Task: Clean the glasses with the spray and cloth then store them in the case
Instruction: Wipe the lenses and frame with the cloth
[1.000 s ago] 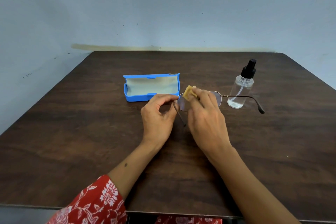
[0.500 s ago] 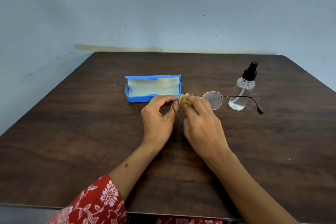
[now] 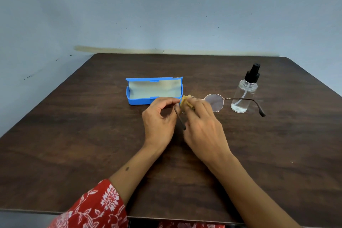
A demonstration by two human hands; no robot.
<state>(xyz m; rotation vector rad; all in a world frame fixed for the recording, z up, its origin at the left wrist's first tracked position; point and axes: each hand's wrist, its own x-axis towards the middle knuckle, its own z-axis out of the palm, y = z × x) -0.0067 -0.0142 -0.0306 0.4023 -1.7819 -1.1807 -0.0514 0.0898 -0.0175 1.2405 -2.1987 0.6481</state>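
Observation:
Thin metal-framed glasses [image 3: 214, 102] are held above the table's middle, arms unfolded. My left hand [image 3: 160, 118] pinches the frame at its left corner, where the left arm hangs down. My right hand [image 3: 202, 126] pinches a small yellow cloth [image 3: 186, 102] against the left lens, which is mostly hidden. The right lens shows clear beside my fingers. The blue case [image 3: 154, 90] lies open just behind my left hand, its pale lining bare. A clear spray bottle [image 3: 244, 96] with a black pump stands upright to the right, behind the right arm of the glasses.
The dark wooden table [image 3: 74, 135] has a blue-grey wall behind its far edge. Its near edge runs under my forearms. A red floral sleeve [image 3: 92, 207] covers my left forearm at the bottom.
My right hand with the cloth has slid left from the bridge onto the left lens, uncovering the right lens. My left hand has kept its pinch on the frame.

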